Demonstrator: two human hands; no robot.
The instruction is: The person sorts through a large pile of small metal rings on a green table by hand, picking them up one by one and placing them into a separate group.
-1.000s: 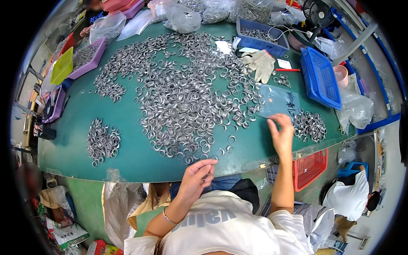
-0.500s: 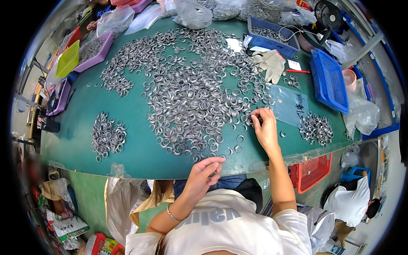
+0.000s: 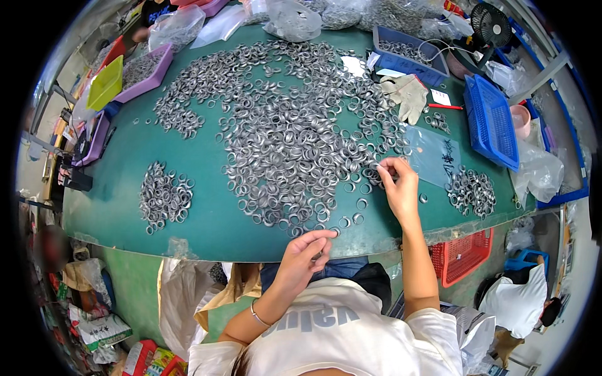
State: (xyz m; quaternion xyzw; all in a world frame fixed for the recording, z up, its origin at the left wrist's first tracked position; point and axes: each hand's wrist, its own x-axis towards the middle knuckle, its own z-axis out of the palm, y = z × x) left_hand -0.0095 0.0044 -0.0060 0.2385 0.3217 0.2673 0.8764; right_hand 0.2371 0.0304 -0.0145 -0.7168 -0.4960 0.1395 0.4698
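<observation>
While dull grey metal rings [image 3: 295, 138] sprawl across the smooth green table [image 3: 207, 219] at centre frame, the right hand [image 3: 398, 188] pinches one ring; the left hand [image 3: 307, 254] curls loosely, contents unclear.

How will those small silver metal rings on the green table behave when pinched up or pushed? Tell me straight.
The small silver metal rings look rigid, so they should likely keep their shape when pinched. They lie flat on the green table, so a push would probably slide them; one tipped on edge could roll. They are thin and overlap in the heap, so the right hand may lift several at once.
</observation>
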